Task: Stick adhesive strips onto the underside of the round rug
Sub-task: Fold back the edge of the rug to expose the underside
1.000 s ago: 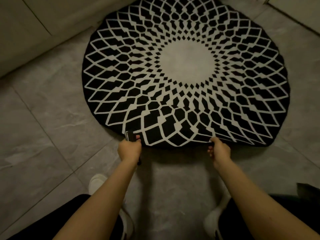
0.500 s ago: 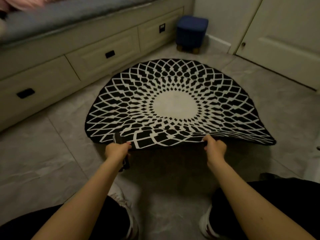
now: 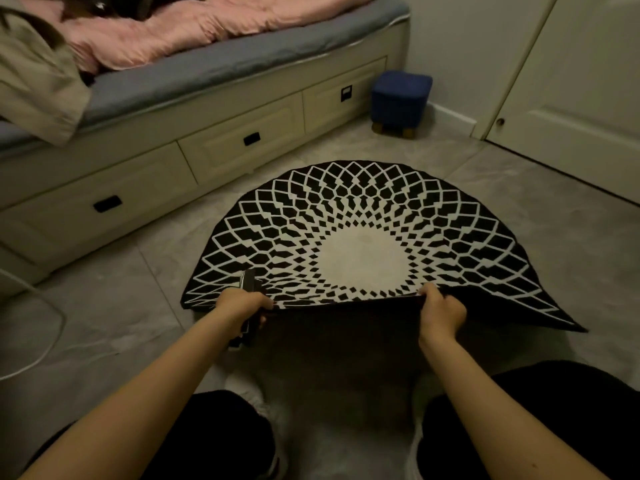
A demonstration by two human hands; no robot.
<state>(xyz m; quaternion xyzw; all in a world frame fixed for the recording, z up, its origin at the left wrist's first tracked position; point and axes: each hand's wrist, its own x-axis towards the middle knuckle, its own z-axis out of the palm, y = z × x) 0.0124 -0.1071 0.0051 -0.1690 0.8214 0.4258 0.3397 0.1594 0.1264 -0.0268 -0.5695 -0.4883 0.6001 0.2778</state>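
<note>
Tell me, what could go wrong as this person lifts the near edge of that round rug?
The left hand grips both the rug edge and a dark object, perhaps the strips; that crowded grip could let either slip. The right hand pinches only the rim, so the rug might sag or fold unevenly. The person's shoes sit close beneath the raised edge and could catch it.

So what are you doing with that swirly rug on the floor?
A person crouching on the grey tile floor is lifting the near edge of the round black-and-white patterned rug with both hands. The left hand also grips a small dark object; the right hand pinches the edge. The underside faces the person, and no strips show.
</note>
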